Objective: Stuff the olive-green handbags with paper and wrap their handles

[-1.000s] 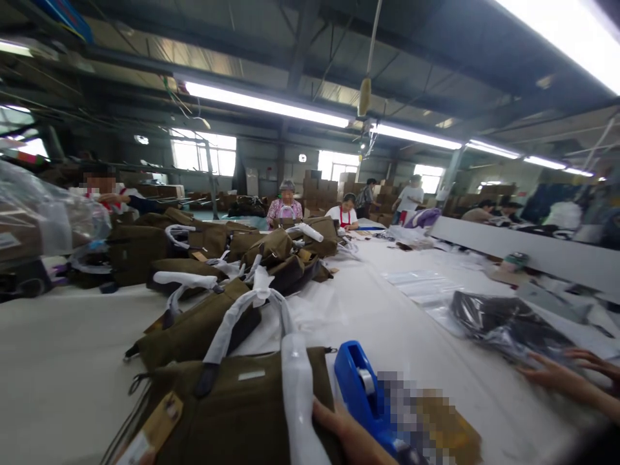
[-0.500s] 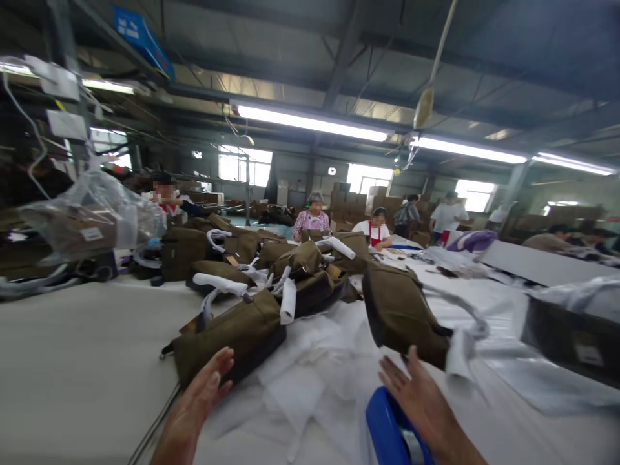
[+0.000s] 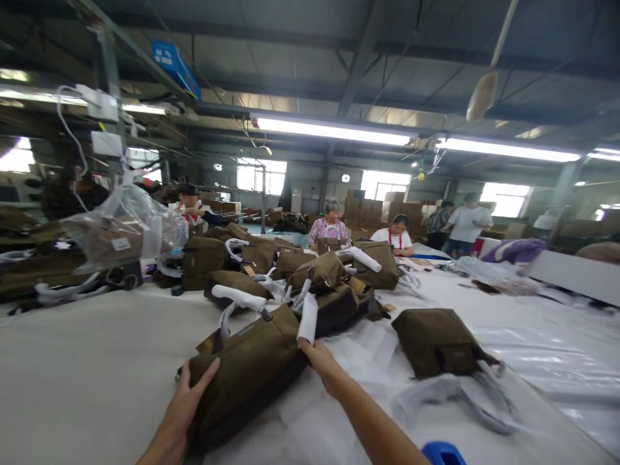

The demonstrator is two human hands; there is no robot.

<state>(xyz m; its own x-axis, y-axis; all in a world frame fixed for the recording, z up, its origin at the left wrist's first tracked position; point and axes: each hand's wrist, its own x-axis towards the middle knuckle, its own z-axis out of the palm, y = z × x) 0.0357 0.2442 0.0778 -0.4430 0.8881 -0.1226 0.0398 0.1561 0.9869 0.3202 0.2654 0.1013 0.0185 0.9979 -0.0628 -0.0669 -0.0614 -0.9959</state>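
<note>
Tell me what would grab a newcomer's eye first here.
First comes the olive-brown bag at the lower centre, with the left hand at its left end and the right hand at the white wrapping near its right end. Behind it, a heap of similar bags spreads over the white table. Overhead, a bright tube light runs across the upper middle.

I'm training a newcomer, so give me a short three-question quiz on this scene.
1. True or false: the left hand is on the nearest olive bag.
2. What is the right hand touching?
A) a purple cloth
B) a white wrap
C) a cardboard box
3. Fill in: part of a blue object shows at the picture's ___ edge.
Key: 1. True; 2. B; 3. bottom.
</note>
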